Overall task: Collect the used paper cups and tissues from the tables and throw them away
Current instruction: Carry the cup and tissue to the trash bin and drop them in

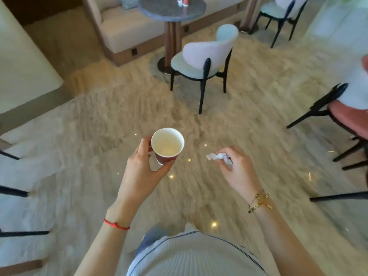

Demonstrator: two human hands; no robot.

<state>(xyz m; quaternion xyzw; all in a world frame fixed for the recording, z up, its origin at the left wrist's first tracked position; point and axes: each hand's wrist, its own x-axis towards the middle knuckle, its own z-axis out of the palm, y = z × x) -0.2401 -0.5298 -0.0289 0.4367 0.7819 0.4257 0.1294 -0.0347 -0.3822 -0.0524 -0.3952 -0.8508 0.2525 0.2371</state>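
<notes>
the left hand (pixel 142 164) is gripping a red paper cup (pixel 167 145) from its side — fingers and thumb curling round the wall, the cup sitting upright above the palm, white inside and looking empty. the right hand (pixel 236 166) is pinching a crumpled white tissue (pixel 218 157), which is sticking out past the fingertips toward the cup — the two are staying apart over the pale floor (pixel 99 136). another red cup (pixel 186 1) and tissue (pixel 180 2) are sitting near the far edge of the round table (pixel 159 8) ahead.

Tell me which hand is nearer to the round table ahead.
Left. The left hand, holding a paper cup, sits below the round table; the right hand, pinching a crumpled tissue, lies further right.
</notes>
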